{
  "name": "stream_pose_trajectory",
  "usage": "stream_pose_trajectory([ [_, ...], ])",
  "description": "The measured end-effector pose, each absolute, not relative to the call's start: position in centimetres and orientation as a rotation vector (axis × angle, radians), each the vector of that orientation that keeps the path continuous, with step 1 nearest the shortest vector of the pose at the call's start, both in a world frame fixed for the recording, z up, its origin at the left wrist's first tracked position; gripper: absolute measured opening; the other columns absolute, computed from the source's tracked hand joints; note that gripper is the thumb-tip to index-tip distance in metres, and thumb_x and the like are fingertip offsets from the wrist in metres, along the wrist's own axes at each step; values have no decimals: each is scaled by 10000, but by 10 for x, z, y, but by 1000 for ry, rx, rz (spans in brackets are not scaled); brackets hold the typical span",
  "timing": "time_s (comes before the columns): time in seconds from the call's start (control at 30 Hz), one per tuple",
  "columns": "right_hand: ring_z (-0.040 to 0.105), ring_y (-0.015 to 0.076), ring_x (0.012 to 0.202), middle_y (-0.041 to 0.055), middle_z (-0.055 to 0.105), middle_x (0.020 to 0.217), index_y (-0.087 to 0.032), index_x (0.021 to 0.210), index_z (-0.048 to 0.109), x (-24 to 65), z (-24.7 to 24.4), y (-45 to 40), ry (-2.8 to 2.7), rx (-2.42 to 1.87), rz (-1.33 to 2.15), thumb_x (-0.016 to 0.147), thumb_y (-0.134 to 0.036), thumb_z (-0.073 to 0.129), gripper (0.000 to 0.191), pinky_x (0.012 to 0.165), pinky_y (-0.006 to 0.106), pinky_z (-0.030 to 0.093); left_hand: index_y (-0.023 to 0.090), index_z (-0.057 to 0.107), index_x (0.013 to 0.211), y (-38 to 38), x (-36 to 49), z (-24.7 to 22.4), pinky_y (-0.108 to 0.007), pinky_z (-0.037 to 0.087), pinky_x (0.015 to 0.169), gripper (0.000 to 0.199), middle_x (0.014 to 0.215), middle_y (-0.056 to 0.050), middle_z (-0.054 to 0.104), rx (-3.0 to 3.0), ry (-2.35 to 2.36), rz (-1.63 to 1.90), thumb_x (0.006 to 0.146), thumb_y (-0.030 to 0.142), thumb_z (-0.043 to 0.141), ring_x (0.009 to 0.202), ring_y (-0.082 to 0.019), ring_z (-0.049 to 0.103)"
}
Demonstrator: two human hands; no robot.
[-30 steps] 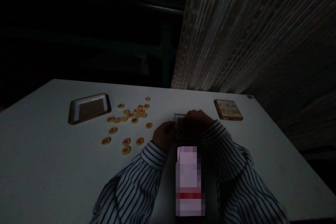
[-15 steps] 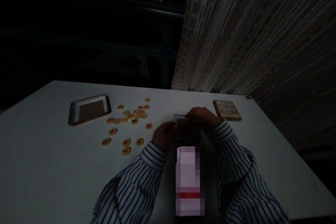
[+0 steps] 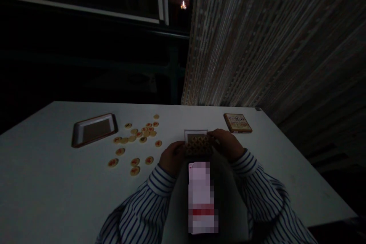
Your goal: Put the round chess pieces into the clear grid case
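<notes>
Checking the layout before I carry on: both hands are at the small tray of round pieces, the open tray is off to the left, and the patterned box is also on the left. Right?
Not quite: the patterned box is on the right, as the head view shows. The rest stands.

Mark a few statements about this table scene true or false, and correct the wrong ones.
1. The left hand and right hand are at opposite sides of the box of pieces. True.
2. The loose pieces lie right of that box. False: the loose pieces lie to its left.
3. The phone lies beyond the box. False: the phone is on the wearer's side of it.
4. Both sleeves are striped. True.
</notes>
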State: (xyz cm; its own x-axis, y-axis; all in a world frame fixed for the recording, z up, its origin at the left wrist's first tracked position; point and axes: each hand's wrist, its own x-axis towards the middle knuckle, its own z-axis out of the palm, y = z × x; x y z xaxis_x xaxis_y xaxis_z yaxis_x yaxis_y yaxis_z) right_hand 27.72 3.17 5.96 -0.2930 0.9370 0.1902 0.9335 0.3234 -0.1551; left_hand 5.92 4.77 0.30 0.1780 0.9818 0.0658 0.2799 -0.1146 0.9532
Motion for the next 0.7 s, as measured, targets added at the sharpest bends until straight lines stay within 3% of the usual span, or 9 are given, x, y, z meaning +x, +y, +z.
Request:
stream_pose_trajectory([
  [0.23, 554, 167, 921, 86, 599, 1034, -183, 1100, 517, 282, 13, 19, -2065, -1730, 114, 814, -238, 408, 310, 799, 329, 444, 172, 581, 996, 33, 57, -6, -338, 480, 808, 338, 967, -73, 655, 1536, 1223, 959, 736, 363, 484, 882, -189, 607],
  [0.47, 587, 156, 821, 80, 614, 1004, -164, 1102, 521, 281, 7, 17, -1890, -1819, 401, 791, -255, 426, 338, 724, 294, 483, 201, 596, 978, 25, 60, 1, -320, 500, 737, 309, 902, -39, 675, 1663, 1281, 950, 746, 345, 452, 799, -185, 629],
  [0.7, 566, 168, 940, 76, 596, 1072, -172, 1115, 517, 281, 3, 16, -1876, -1756, 509, 810, -266, 404, 339, 799, 312, 469, 197, 598, 974, 25, 59, 7, -314, 491, 772, 291, 946, -43, 662, 1835, 1251, 885, 762, 303, 429, 864, -186, 612],
])
